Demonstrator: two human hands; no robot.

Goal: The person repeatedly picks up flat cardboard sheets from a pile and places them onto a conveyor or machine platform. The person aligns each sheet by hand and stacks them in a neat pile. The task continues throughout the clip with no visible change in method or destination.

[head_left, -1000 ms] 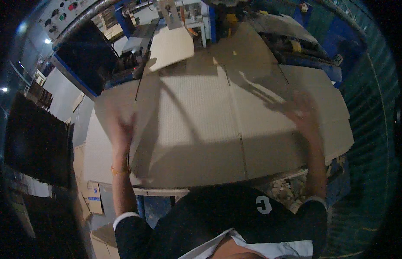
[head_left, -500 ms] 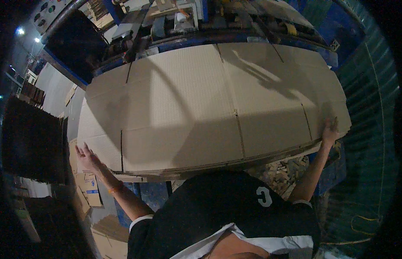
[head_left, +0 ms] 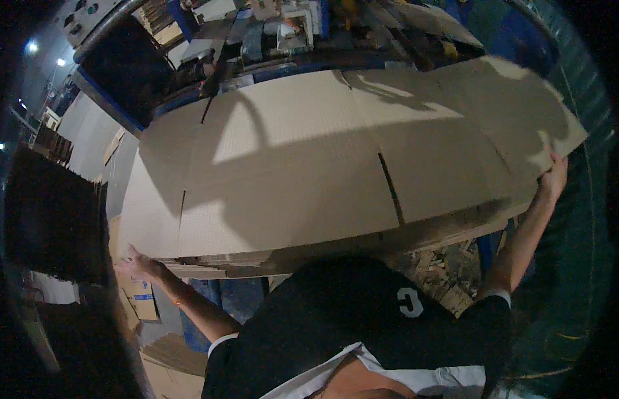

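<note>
Blue machine (head_left: pixel 128 78) cut off above, right fingers (head_left: pixel 555 159), partly hidden, pinching cardboard sheet (head_left: pixel 303 186), left fingers (head_left: pixel 132 252), grip unclear

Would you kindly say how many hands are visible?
2: the left hand by the near left corner of the corrugated cardboard sheet, the right hand at its raised right end.

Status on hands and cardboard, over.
Right hand gripping cardboard sheet, right end raised. Left hand at near left corner, contact unclear. Stack beneath, machine beyond.

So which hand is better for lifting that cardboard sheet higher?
Probably the right hand: it holds the corrugated cardboard sheet by its raised right end, above the stack. The left hand is at the near left corner.
</note>
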